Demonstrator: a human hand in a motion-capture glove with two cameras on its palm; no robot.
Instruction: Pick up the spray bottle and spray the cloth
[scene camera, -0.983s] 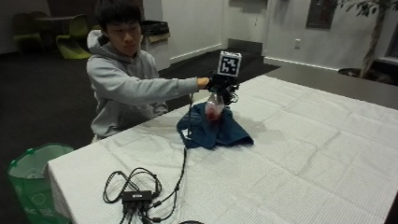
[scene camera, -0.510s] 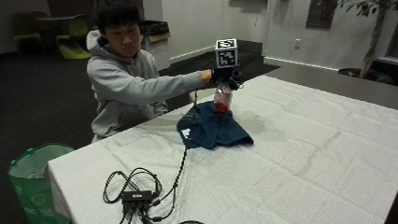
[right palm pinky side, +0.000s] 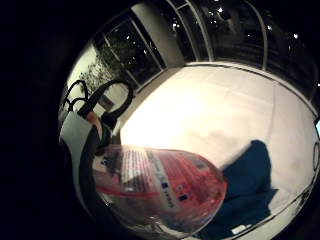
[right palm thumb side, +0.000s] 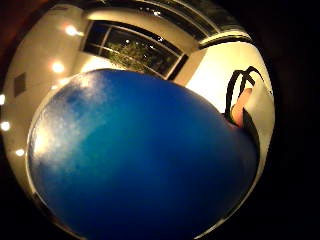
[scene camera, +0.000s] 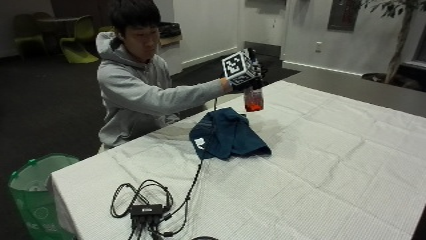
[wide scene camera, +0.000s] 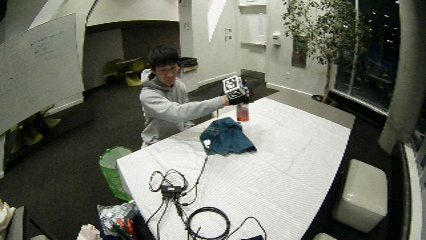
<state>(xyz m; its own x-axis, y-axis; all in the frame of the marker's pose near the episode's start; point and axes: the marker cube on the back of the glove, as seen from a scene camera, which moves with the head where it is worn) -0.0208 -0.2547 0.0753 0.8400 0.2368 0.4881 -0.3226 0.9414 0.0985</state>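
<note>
Landmark: the blue cloth (scene camera: 228, 134), lying crumpled on the white table (scene camera: 333, 165); all places below are given from it.
Hand: the gloved right hand (scene camera: 243, 80) is raised above the far edge of the cloth, on the side away from the cable box. Its fingers are wrapped round the top of the spray bottle, so it is occupied and holding, not free.
Bottle: the spray bottle (scene camera: 253, 99) hangs upright below the hand, clear of the table and not touching the cloth. It has a clear body with red liquid in the lower part. The little finger side palm view shows its labelled body (right palm pinky side: 160, 187) close against the palm, with the cloth (right palm pinky side: 250, 190) spread beneath.
Thumb side palm view: filled by a blue rounded surface (right palm thumb side: 140, 155); probably the bottle's head, but this cannot be confirmed.
Reason for hold: judged, gripping at the head leaves a finger free for the trigger, and the height lets the mist spread across the cloth.
Nozzle direction: cannot tell.
Stage: pick-up appears complete; spraying not yet evident.
Next need: judged, aim the nozzle down at the cloth before squeezing.
Other items: cable box (scene camera: 148, 210) with looped leads on the near side of the cloth, well apart; green bin (scene camera: 30, 192) beside the table.
</note>
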